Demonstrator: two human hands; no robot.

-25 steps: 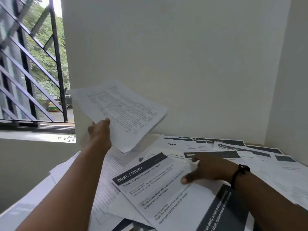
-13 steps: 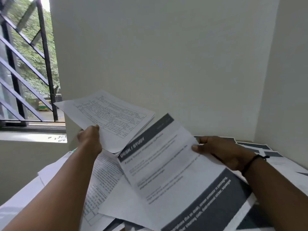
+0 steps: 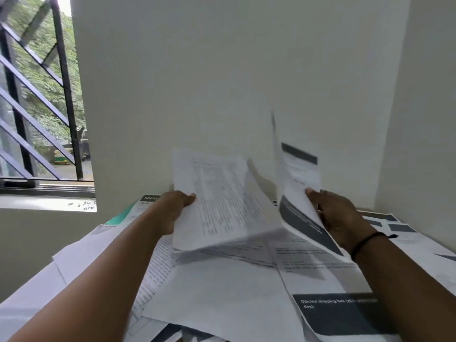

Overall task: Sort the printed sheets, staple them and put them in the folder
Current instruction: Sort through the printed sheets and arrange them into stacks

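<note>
The left hand (image 3: 172, 211) is gripping a stack of table-printed sheets (image 3: 222, 203) at its left edge, thumb lying on top, fingers hidden beneath; the stack is hanging tilted above the paper-strewn desk (image 3: 222, 299). The right hand (image 3: 340, 215) is pinching a dark-banded sheet (image 3: 298, 174) at its right edge, thumb in front; the sheet is standing nearly upright, blurred, just beside the stack.

My worktop (image 3: 14, 306) is buried under loose printed sheets (image 3: 222, 292), overlapping every way. Nearest me on the right lies a page with a dark banner (image 3: 340, 317). A green-edged sheet (image 3: 122, 215) sits at the far left, more dark-headed pages (image 3: 394, 225) at the far right
</note>
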